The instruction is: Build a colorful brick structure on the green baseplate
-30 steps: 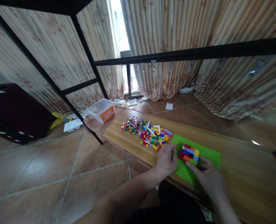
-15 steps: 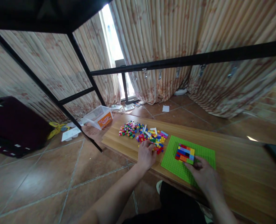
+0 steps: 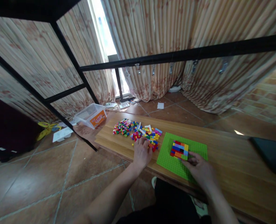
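Note:
My left hand reaches over the near edge of the loose toy bricks. Its fingers are bent down and the thumb stands apart; I see no brick held between them. My right hand is at the near right corner of a small multicoloured brick build, with thumb and fingers closed on that corner. The build is rectangular, with a dark gap in its top, and sits on a green baseplate. The fingers partly hide its right side.
A wooden bench top carries everything, with a dark flat object at its right. A heap of smaller bricks lies at the left. Beyond stand a clear plastic bin and black metal frame bars.
The whole view has shifted, so things appear further left and slightly higher. My left hand's fingers have shifted slightly over the bricks. My right hand stays at the build's corner.

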`<state>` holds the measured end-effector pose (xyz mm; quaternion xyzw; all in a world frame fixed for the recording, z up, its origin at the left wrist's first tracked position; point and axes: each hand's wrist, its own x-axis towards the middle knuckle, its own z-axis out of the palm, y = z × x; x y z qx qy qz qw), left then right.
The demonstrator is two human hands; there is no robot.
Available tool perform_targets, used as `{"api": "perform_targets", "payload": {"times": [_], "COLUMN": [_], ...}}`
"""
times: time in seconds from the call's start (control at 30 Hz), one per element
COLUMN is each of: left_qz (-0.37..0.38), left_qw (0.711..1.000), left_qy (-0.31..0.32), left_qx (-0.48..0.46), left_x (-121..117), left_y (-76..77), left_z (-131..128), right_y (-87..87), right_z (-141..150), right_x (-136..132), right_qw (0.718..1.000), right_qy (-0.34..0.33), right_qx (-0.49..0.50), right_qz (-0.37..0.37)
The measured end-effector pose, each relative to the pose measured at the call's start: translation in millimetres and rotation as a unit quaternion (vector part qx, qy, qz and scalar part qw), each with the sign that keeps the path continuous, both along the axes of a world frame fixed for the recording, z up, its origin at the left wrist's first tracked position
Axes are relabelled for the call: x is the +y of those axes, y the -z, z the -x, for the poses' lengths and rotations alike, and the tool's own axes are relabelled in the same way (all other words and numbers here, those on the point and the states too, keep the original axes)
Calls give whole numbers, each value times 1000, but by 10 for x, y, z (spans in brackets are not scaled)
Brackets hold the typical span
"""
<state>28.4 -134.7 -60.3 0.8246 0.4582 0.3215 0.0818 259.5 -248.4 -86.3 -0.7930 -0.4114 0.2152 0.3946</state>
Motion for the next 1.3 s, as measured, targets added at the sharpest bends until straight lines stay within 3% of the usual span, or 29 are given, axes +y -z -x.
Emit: {"api": "perform_targets", "payload": {"times": [0.2, 0.4, 0.63, 0.97, 1.1, 1.3], "left_qz": [44, 91, 112, 168, 200, 253], "left_qw": [990, 974, 971, 965, 961, 956], "left_qy": [133, 208, 205, 176, 137, 102], "left_qx": [-29, -26, -58, -101, -133, -104], "left_x": [-160, -248, -253, -281, -245, -173], "left_y": [-160, -86, 33, 0, -40, -134], "left_z": [-222, -502, -598, -583, -624, -756], "right_y": [-2, -64, -119, -52, -59, -109], "right_z": [6, 37, 67, 46, 52, 69], "right_x": [-14, -10, -19, -15, -22, -18], "right_qw": [1000, 1000, 1000, 999, 999, 999], "right_qy": [-5, -1, -2, -6, -5, -3], "right_qx": [-11, 5, -17, -38, -39, -34], "right_qz": [-8, 4, 10, 3, -9, 7]}}
